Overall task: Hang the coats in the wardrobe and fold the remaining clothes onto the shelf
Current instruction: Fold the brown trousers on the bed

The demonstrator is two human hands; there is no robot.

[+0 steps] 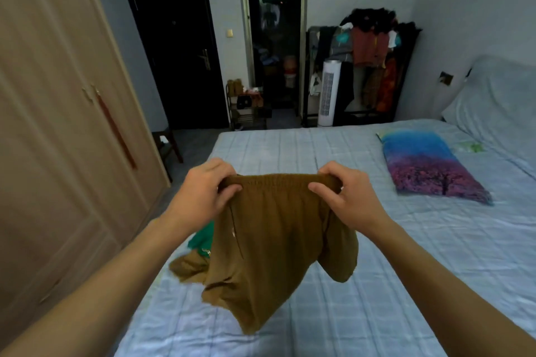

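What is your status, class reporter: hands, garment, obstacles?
Left hand and right hand grip brown shorts by waistband, above bed. Green garment behind. Wardrobe doors closed.

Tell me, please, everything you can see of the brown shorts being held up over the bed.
The brown shorts are mustard-brown soft fabric with a gathered elastic waistband at the top. The left hand and right hand each pinch one end of the waistband, stretching it level. The rest hangs loosely and creased above the blue checked bed, with one leg opening drooping at the right and the lower part bunched. The lower left edge seems to trail onto the bed beside a green garment.
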